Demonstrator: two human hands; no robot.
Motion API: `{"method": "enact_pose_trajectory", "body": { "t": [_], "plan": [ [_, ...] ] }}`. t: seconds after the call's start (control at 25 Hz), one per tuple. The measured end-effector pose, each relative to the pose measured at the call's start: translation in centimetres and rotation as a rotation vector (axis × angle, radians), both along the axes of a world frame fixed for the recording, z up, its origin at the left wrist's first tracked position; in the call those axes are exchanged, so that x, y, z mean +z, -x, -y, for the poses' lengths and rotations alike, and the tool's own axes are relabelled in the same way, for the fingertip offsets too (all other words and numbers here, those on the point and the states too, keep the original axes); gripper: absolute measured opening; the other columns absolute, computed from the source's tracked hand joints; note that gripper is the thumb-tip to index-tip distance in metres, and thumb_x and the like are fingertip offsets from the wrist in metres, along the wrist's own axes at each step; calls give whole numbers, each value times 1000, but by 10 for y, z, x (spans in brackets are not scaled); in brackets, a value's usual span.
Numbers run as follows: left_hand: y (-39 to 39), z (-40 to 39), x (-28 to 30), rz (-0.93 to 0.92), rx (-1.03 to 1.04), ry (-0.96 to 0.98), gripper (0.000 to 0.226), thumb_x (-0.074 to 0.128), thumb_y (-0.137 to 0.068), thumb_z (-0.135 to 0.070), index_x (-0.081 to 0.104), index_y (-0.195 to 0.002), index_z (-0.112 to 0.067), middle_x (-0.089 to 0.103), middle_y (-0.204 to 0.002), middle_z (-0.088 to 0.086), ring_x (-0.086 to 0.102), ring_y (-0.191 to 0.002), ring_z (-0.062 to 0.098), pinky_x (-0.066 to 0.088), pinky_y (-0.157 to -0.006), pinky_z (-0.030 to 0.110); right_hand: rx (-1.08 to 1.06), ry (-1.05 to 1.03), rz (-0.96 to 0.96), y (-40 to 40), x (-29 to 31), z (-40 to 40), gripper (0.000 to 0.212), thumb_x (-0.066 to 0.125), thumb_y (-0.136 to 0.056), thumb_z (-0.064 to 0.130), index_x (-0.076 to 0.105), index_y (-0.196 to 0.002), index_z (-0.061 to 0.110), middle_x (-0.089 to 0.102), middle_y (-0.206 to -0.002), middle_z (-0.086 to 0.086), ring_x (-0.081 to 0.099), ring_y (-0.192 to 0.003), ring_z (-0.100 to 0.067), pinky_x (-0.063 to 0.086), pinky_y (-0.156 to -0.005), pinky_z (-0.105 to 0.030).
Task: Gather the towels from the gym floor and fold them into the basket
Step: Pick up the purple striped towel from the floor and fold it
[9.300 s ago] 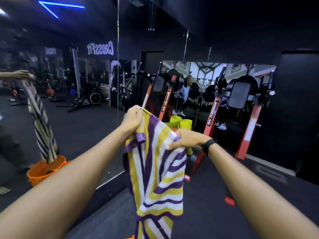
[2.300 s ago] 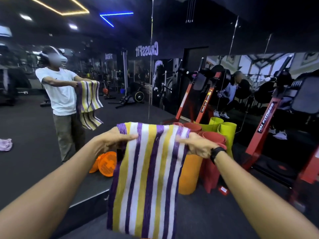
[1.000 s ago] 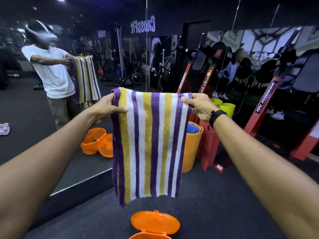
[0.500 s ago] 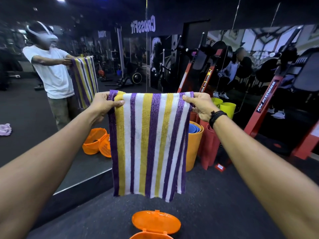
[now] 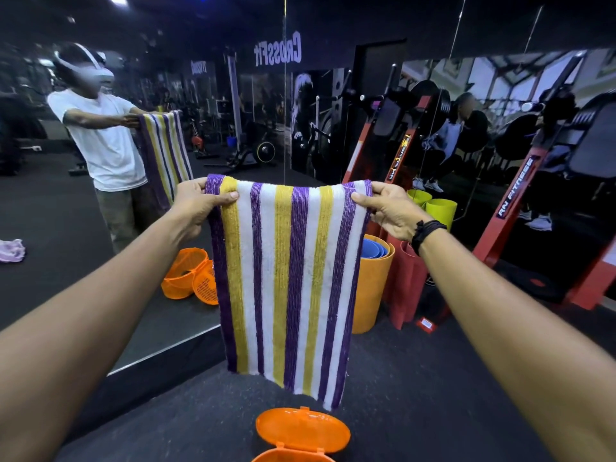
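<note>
Now the left hand (image 5: 196, 203) and right hand (image 5: 388, 208) each pinch a top corner of the striped towel (image 5: 286, 281), which hangs above the orange basket (image 5: 293, 456). If one grip loosens during the next fold, I think the towel may slide sideways and land on the floor (image 5: 416, 395) beside the basket lid (image 5: 302, 430).

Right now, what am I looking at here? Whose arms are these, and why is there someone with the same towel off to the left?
There is no machine here. The picture comes from a camera worn on a person's head, looking forward and down, so the two arms are that person's own. The left hand and the right hand each pinch a top corner of a striped towel, purple, yellow and white, which hangs flat between them. Below it on the dark gym floor sits an orange basket with its lid swung open. The figure on the left is the same person reflected in a wall mirror. Rolled mats stand behind the towel.
</note>
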State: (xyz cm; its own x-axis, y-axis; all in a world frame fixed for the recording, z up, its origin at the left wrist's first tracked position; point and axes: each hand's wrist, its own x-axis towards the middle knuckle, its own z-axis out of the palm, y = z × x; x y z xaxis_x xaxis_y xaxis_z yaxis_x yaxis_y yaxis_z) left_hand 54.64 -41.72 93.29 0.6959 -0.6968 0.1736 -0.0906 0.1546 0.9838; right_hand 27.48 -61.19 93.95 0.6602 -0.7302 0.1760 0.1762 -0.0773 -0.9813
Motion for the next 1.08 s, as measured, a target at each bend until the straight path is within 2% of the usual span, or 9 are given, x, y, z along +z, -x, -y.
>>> {"method": "enact_pose_trajectory", "body": {
  "t": [0.2,0.32,0.4,0.52,0.68,0.8,0.88,1.0,1.08],
  "plan": [
    [2,-5,5,39,14,19,22,75,-73,5,68,-85,-12,73,-74,-1,68,-73,12,55,-78,30,181,22,-124,5,-4,-3,59,76,-67,7,57,-123,10,72,-106,-10,70,-93,-19,58,-74,-32],
    [1,-11,4,163,13,-77,23,78,-71,2,66,-88,-9,70,-86,7,69,-67,7,56,-69,25,40,82,-114,4,-8,-2,43,76,-67,-1,63,-108,5,75,-88,-6,72,-79,-16,59,-65,-27],
    [-1,-12,2,220,44,-135,36,83,-66,-3,60,-92,-10,69,-89,11,68,-74,14,57,-71,29,-101,107,-91,0,-12,-1,25,72,-74,-8,62,-94,3,73,-76,-3,70,-66,-10,56,-58,-22],
    [-5,-11,1,239,51,-184,59,87,-60,-7,54,-108,-11,68,-86,11,65,-82,21,53,-74,33,-248,77,-60,-4,-15,1,34,71,-74,-13,51,-89,10,66,-75,-8,67,-61,-11,54,-53,-21],
    [-2,-17,-5,580,130,-348,33,88,-61,-18,73,-90,-12,68,-79,4,61,-80,15,47,-60,20,-178,208,-139,2,-24,6,35,75,-69,-13,61,-95,6,67,-80,-11,66,-64,-10,57,-62,-23],
    [-1,-14,-10,738,177,-405,24,87,-63,-23,74,-80,-11,64,-71,0,57,-76,15,39,-58,22,-267,491,-297,2,-34,12,18,80,-71,-1,69,-77,12,64,-68,-3,57,-56,-4,53,-59,-24],
    [-7,-11,-14,798,130,-461,21,87,-63,-26,71,-72,-15,65,-70,-1,59,-75,16,42,-60,24,-352,630,-418,4,-40,17,21,82,-72,10,66,-66,22,56,-59,7,47,-53,-2,40,-54,-19],
    [-12,-16,-16,767,-204,-724,19,87,-61,-27,70,-66,-20,66,-67,-6,61,-73,13,45,-64,23,-135,676,-708,17,-41,16,20,82,-72,15,64,-66,20,58,-65,5,49,-60,-6,40,-58,-19],
    [-12,-14,-2,766,-280,-668,19,85,-59,-28,70,-68,-21,65,-68,-6,60,-73,13,46,-65,20,83,563,-681,24,-16,9,13,78,-75,10,65,-75,10,63,-69,-2,57,-60,-7,49,-56,-19]
  ]
}}
